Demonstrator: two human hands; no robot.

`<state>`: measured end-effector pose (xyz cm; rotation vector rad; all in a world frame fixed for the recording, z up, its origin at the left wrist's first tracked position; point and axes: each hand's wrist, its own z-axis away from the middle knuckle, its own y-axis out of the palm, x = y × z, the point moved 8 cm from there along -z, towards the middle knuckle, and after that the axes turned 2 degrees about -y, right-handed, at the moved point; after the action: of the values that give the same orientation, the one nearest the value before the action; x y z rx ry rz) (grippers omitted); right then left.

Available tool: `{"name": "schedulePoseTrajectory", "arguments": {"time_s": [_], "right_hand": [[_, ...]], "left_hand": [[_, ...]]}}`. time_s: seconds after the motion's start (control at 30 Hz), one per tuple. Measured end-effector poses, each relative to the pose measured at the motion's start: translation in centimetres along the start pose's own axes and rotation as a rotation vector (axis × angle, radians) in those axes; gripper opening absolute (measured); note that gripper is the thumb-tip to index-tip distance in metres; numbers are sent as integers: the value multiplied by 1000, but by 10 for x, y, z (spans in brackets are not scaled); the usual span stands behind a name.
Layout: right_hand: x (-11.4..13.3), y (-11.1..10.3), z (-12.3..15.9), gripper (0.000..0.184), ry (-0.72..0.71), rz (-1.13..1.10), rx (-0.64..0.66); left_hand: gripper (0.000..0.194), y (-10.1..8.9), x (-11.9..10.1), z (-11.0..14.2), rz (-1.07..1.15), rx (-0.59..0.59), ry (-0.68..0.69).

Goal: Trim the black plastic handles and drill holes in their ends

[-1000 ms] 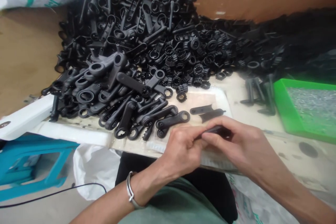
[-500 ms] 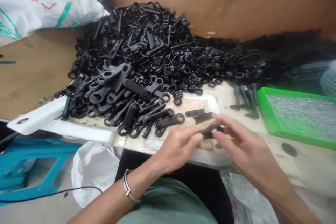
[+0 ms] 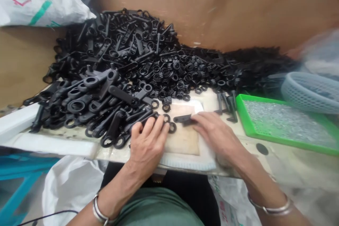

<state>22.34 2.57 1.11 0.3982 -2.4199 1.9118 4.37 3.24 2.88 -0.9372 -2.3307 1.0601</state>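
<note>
My left hand (image 3: 148,144) lies over the front right edge of a heap of black plastic lever arms (image 3: 113,123), its fingers slightly apart and touching parts there. What is under its palm is hidden. Ring-shaped ends (image 3: 172,127) show just past its fingertips. My right hand (image 3: 218,134) has thumb and fingers closed on the end of a flat black plastic strip (image 3: 187,121). A second strip (image 3: 178,118) lies against it on the tan board (image 3: 182,144).
Black toothed rings (image 3: 165,81) are heaped behind the board. To the right stand a green tray (image 3: 241,116) of small shiny pieces and a pale blue basket (image 3: 312,90). A white sack (image 3: 53,0) leans at the back left; a white bar (image 3: 53,143) lies at the left edge.
My hands have separated. The left moved left to the lever heap and loosened from the black part both hands were on; the right came down onto a flat strip. The view has shifted right.
</note>
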Motion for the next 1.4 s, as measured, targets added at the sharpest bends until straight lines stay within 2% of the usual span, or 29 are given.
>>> {"name": "schedulePoseTrajectory", "arguments": {"time_s": [0.07, 0.17, 0.27, 0.37, 0.43, 0.57, 0.63, 0.7, 0.8, 0.87, 0.93, 1.0, 1.1, 1.2, 1.27, 1.33, 1.4], "right_hand": [[-3, 0, -1, 19, 2, -2, 21], [-19, -17, 10, 21, 55, 14, -67], [-55, -39, 28, 30, 266, 132, -180], [-85, -41, 37, 30, 444, 269, -123], [-90, -33, 36, 26, 452, 293, -74], [-85, -23, 37, 25, 422, 332, -106], [-78, -26, 42, 30, 406, 348, -181], [-66, -37, 49, 32, 356, 344, -313], [-36, -59, 61, 23, 170, 341, -557], [-24, -66, 66, 17, 70, 322, -623], [-31, -69, 69, 17, 127, 212, -618], [-57, -70, 72, 25, 325, 9, -579], [-90, -61, 72, 37, 607, -301, -444], [-96, -56, 64, 45, 694, -445, -335], [-95, -53, 65, 51, 747, -443, -292], [-94, -50, 73, 56, 794, -468, -290], [-92, -47, 85, 58, 808, -539, -324]], "left_hand": [[27, -1, 0, -2, -29, -35, -15], [24, -2, -4, -1, 6, -62, 15], [21, -4, -5, 1, 60, -84, 41], [22, -7, -4, 3, 103, -114, 42], [24, -10, -3, 4, 136, -140, 41], [27, -17, -3, 8, 200, -194, 59], [27, -20, -2, 9, 224, -203, 65], [27, -23, -2, 9, 283, -216, 60], [27, -28, 7, 2, 496, -239, -60], [25, -27, 14, -3, 628, -239, -186], [25, -26, 17, -6, 666, -237, -243], [28, -28, 15, -6, 655, -242, -204], [32, -31, 7, 0, 613, -230, -100], [32, -32, -2, 1, 571, -198, -28], [29, -30, -10, -10, 558, -161, 4], [26, -23, -19, -31, 538, -83, 34], [25, -6, -33, -58, 488, 63, 69]]}}
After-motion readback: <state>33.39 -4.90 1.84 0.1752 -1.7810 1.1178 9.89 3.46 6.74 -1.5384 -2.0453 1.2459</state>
